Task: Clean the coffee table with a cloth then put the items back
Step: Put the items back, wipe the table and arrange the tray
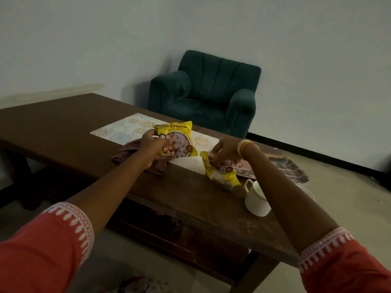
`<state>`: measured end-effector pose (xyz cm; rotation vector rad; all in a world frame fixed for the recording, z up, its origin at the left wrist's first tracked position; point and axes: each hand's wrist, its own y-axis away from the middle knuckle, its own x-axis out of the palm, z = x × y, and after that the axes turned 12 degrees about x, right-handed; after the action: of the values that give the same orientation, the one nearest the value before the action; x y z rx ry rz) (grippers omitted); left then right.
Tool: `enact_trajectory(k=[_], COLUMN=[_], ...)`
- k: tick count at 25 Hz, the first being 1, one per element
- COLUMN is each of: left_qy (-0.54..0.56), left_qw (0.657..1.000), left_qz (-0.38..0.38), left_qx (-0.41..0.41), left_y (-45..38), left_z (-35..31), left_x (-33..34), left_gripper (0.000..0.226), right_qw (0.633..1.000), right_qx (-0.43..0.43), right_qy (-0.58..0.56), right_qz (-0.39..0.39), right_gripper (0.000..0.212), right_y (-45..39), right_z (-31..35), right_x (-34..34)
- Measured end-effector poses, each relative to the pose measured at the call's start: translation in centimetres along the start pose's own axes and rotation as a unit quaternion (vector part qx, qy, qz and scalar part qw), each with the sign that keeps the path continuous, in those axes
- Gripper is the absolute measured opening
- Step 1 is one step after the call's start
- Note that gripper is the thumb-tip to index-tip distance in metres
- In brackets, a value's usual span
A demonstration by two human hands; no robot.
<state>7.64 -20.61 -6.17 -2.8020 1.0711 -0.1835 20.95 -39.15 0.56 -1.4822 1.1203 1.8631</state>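
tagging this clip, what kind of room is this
Probably a home living room: a green armchair against the wall, a low wooden coffee table, and a mug and snack packets on it.

Both bare forearms reach forward from red sleeves trimmed with white lace, converging toward twelve o'clock. Left hand [153, 148], out at about eleven o'clock, back turned upward, fingers curled round the lower edge of a yellow printed plastic snack packet [176, 138] held upright. Right hand [224, 153], out at about one o'clock, wrist ringed with pale and gold bangles [245, 146], fingers bent downward, pinching the top of a second yellow crumpled plastic snack packet [222, 172]. Hands level with each other, near but apart.
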Motion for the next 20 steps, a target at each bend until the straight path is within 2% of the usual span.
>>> enact_trajectory(k=[4, 11, 13, 15, 20], left_qy=[-0.043, -0.068, -0.083, -0.096, -0.159], left_qw=[0.997, 0.973, 0.965, 0.956, 0.941], left_qz=[-0.058, -0.212, -0.240, -0.270, -0.299], left_qx=[0.020, 0.056, 0.067, 0.063, 0.015], left_y=[-2.8, -10.6, -12.6, -15.7, -22.0], left_z=[0.7, 3.5, 4.5, 5.7, 6.8], left_x=[-5.0, -16.9, -20.0, -23.9, -29.8], left_gripper=[0.029, 0.041, 0.041, 0.041, 0.034], right_qw=[0.993, 0.968, 0.957, 0.953, 0.954], right_qx=[-0.075, -0.185, -0.219, -0.240, -0.260], right_qy=[-0.075, -0.074, -0.072, -0.065, -0.034], right_qz=[-0.060, -0.152, -0.177, -0.175, -0.143], right_gripper=[0.047, 0.049, 0.058, 0.065, 0.061], right_y=[-1.5, -11.6, -14.4, -18.1, -26.5], right_z=[4.8, 20.9, 24.7, 29.6, 38.7], right_x=[-2.7, -0.9, -0.3, -0.2, 0.0])
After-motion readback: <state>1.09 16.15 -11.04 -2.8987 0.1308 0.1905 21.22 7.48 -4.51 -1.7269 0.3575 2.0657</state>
